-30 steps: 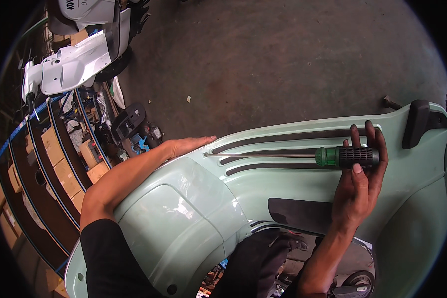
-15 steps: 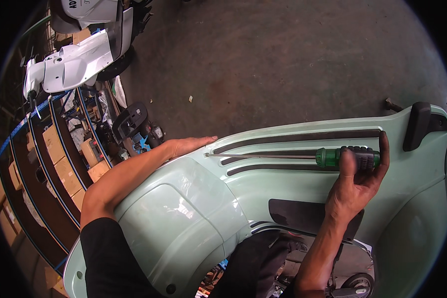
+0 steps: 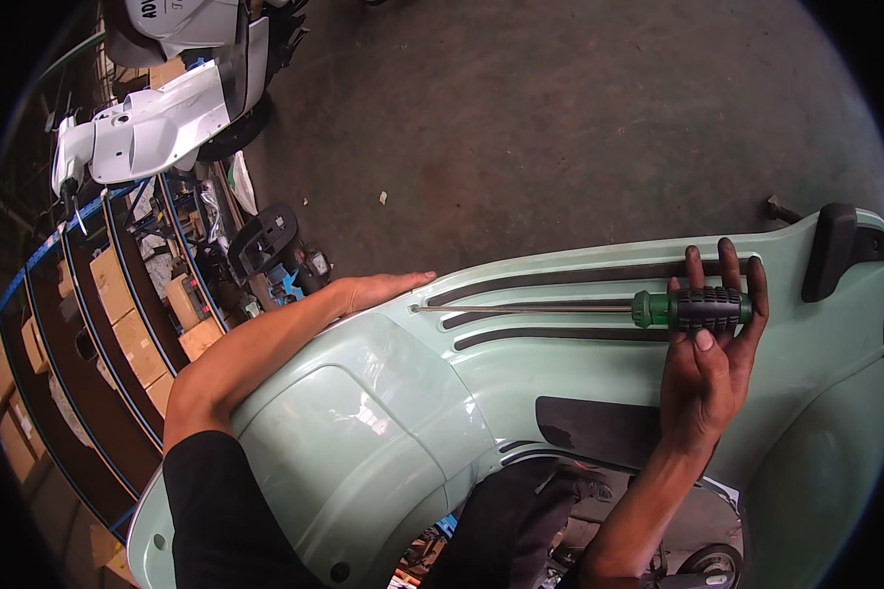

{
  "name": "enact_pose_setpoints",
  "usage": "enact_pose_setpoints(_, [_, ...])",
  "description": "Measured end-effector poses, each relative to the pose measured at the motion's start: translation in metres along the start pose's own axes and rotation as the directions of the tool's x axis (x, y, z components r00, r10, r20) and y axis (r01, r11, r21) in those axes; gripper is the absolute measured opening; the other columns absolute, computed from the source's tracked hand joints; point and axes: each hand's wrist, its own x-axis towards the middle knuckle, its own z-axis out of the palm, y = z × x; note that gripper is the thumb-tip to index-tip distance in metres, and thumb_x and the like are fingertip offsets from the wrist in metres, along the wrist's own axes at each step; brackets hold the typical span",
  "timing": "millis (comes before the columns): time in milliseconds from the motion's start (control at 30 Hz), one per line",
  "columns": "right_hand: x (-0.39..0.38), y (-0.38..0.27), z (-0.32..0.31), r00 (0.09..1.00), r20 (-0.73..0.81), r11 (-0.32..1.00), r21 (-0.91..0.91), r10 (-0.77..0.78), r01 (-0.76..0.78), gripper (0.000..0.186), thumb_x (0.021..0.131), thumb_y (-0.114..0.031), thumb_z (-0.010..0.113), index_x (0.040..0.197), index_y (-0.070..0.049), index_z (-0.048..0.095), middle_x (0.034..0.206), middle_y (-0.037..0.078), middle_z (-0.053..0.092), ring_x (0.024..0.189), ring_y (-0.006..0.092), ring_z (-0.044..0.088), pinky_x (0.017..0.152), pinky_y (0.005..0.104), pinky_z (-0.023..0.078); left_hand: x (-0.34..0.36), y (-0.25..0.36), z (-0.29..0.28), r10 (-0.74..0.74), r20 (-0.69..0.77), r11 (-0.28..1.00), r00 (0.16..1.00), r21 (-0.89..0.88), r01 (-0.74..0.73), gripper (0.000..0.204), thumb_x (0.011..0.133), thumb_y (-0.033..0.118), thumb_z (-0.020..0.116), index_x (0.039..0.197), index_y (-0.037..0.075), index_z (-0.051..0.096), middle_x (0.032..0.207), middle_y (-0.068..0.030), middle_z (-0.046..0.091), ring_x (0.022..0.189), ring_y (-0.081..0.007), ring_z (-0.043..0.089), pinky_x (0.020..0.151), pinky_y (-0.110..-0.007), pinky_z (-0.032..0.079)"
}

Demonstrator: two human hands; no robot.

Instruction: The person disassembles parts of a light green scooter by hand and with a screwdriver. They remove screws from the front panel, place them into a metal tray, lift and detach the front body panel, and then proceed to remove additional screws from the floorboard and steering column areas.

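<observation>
The right hand (image 3: 695,378) loosely gripped the screwdriver (image 3: 668,309) by its handle, thumb on the near side, fingers reaching up behind. The screwdriver lay across the green panel's (image 3: 560,361) black strips (image 3: 619,270), its tip near the left hand (image 3: 383,289), which rested open along the far edge.

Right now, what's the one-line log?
left hand: along edge of pale green panel | right hand: at screwdriver handle, fingers extended | tip: at panel
</observation>
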Motion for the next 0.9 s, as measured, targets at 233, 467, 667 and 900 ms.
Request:
enact_pose_setpoints(233, [0.001,0.005,-0.003,0.995,-0.094,0.848,-0.525,0.022,-0.069,0.070,0.085,-0.006,0.069,0.144,-0.007,0.032,0.121,0.014,0.053,0.115,0.0295,0.055,0.106,0.0441,0.039,0.003,-0.004,-0.005,0.011,-0.006,1.000,1.000,-0.018,-0.011,0.079,0.092,0.066,0.039,0.145,0.007,0.039,0.150,-0.0146,0.036,0.136,-0.0266,0.036,0.110,-0.038,0.032])
enact_pose_setpoints(467, [0.003,0.010,-0.011,1.000,-0.011,0.962,-0.271,-0.014,0.011,0.066,0.082,-0.014,0.076,0.137,-0.005,0.041,0.117,0.011,0.056,0.106,0.0231,0.057,0.097,0.0383,0.045,-0.009,0.010,0.005,0.038,0.008,0.998,0.999,-0.053,-0.038,0.076,0.094,0.061,0.039,0.146,0.007,0.036,0.151,-0.0134,0.033,0.137,-0.0252,0.035,0.111,-0.037,0.031])
enact_pose_setpoints(667, [0.002,0.004,-0.004,0.999,0.016,0.984,-0.174,-0.038,0.040,0.064,0.085,-0.015,0.073,0.139,-0.006,0.041,0.115,0.011,0.059,0.112,0.0234,0.056,0.102,0.0385,0.042,-0.003,0.001,0.001,0.048,-0.027,0.998,0.998,-0.038,-0.049,0.077,0.093,0.063,0.040,0.146,0.007,0.038,0.149,-0.0134,0.037,0.134,-0.0254,0.038,0.110,-0.038,0.033])
enact_pose_setpoints(900, [0.004,0.004,-0.005,0.994,-0.057,0.857,-0.513,-0.098,0.055,0.058,0.079,-0.013,0.079,0.129,-0.005,0.050,0.102,0.006,0.058,0.087,0.0127,0.056,0.082,0.0264,0.046,-0.013,0.013,0.006,0.046,0.022,0.999,0.999,-0.025,-0.046,0.079,0.093,0.064,0.040,0.146,0.006,0.036,0.152,-0.0131,0.033,0.138,-0.0257,0.033,0.112,-0.038,0.030])
